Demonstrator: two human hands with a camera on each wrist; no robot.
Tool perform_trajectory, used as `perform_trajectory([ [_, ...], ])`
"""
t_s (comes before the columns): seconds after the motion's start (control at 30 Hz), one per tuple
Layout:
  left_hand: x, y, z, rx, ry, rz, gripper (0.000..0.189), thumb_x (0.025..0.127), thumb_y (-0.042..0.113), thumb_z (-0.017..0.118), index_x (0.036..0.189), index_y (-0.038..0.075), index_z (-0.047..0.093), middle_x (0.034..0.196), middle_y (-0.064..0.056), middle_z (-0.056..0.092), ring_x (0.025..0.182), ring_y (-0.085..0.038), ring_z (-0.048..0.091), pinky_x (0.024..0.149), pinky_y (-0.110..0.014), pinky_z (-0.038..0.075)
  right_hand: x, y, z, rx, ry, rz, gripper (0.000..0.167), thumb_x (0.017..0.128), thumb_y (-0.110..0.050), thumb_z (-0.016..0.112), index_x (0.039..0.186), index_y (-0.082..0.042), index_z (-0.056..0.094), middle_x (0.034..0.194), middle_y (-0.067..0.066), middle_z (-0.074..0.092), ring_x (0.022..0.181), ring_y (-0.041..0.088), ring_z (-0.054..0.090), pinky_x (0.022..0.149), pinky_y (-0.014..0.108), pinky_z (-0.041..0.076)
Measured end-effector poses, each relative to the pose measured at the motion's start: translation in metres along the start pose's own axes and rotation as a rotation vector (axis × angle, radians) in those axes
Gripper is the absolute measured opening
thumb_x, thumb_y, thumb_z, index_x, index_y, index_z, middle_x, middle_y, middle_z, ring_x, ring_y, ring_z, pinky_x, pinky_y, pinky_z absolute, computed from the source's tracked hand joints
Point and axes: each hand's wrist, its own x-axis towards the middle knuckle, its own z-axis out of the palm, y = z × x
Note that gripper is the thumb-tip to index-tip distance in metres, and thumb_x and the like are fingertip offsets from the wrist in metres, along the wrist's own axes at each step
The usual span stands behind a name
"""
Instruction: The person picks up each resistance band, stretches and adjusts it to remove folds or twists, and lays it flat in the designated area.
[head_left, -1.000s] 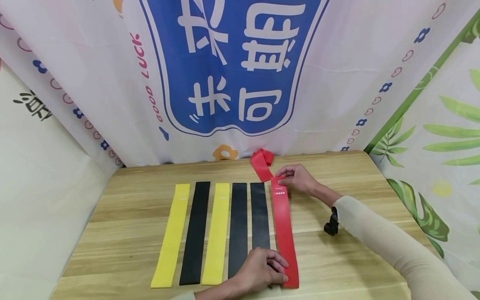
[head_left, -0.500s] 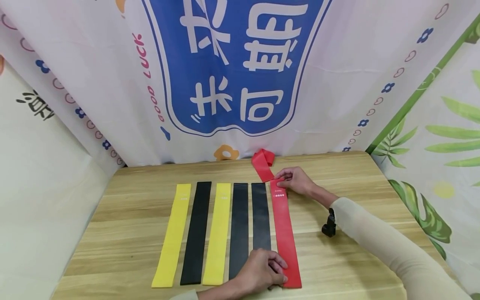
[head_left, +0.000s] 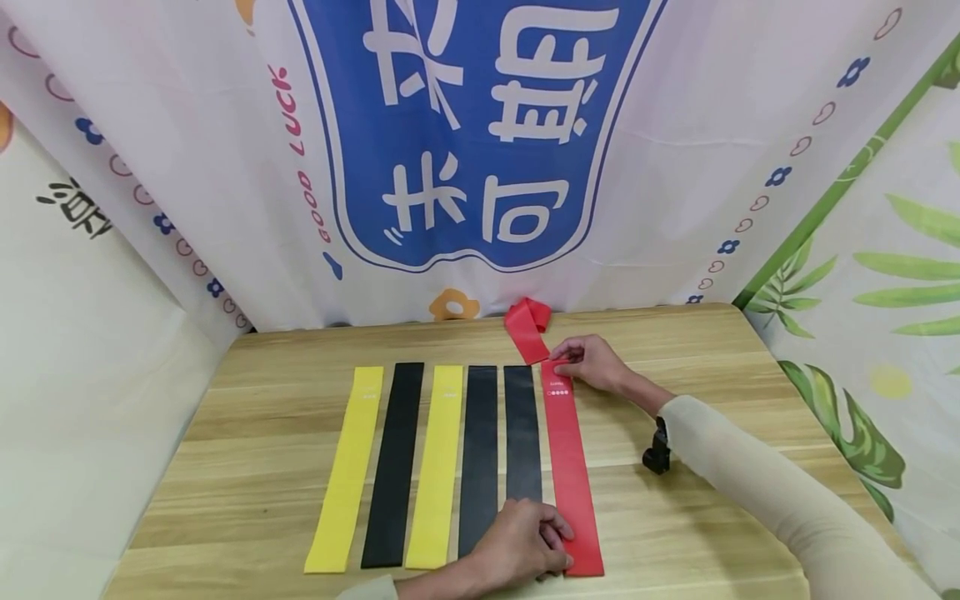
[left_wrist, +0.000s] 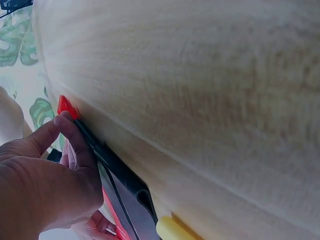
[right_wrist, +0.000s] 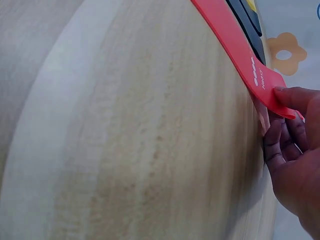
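Observation:
A flat red resistance band [head_left: 572, 467] lies lengthwise at the right end of a row. My right hand [head_left: 596, 364] pinches its far end; in the right wrist view the thumb is on top of the slightly raised red end [right_wrist: 272, 90], with fingers beneath. At the near end, my left hand [head_left: 521, 537] pinches the band's left corner, and its wrist view shows the red tip [left_wrist: 67, 106] at the fingertips. The left hand covers the near end of the neighbouring dark band [head_left: 522, 433]. Behind the right hand sits a second red band [head_left: 527, 329], folded over.
Left of the red band run a dark band [head_left: 478, 450], a yellow band [head_left: 435, 467], a black band [head_left: 393, 467] and another yellow band [head_left: 345, 467], roughly parallel with narrow gaps. The wooden table [head_left: 240, 467] meets a printed curtain [head_left: 652, 208] at the back.
The red band's far end has shifted slightly toward the near side, with my right hand on it. My left hand stays at the near corner. The view drifts a little.

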Motion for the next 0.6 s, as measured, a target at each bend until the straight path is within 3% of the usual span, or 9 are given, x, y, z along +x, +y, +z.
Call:
perform_trajectory([
  [0.27, -0.0009, 0.0033, 0.0001, 0.022, -0.001, 0.003, 0.016, 0.083, -0.005, 0.086, 0.090, 0.006, 0.078, 0.068, 0.006, 0.068, 0.054, -0.006, 0.062, 0.051, -0.021, 0.052, -0.0004, 0.0006, 0.0008, -0.017, -0.004, -0.028, 0.017, 0.092, -0.004, 0.081, 0.109, 0.000, 0.079, 0.104, 0.014, 0.077, 0.091, 0.021, 0.066, 0.079, 0.021, 0.056],
  [0.6, -0.0007, 0.0048, 0.0008, 0.054, 0.009, 0.016, 0.011, 0.084, -0.002, 0.086, 0.089, 0.006, 0.080, 0.064, 0.007, 0.068, 0.049, -0.005, 0.060, 0.049, -0.020, 0.050, -0.0002, 0.0011, 0.0029, -0.075, 0.013, -0.049, 0.015, 0.091, -0.005, 0.083, 0.106, -0.005, 0.081, 0.102, 0.008, 0.077, 0.088, 0.021, 0.063, 0.078, 0.028, 0.054],
])
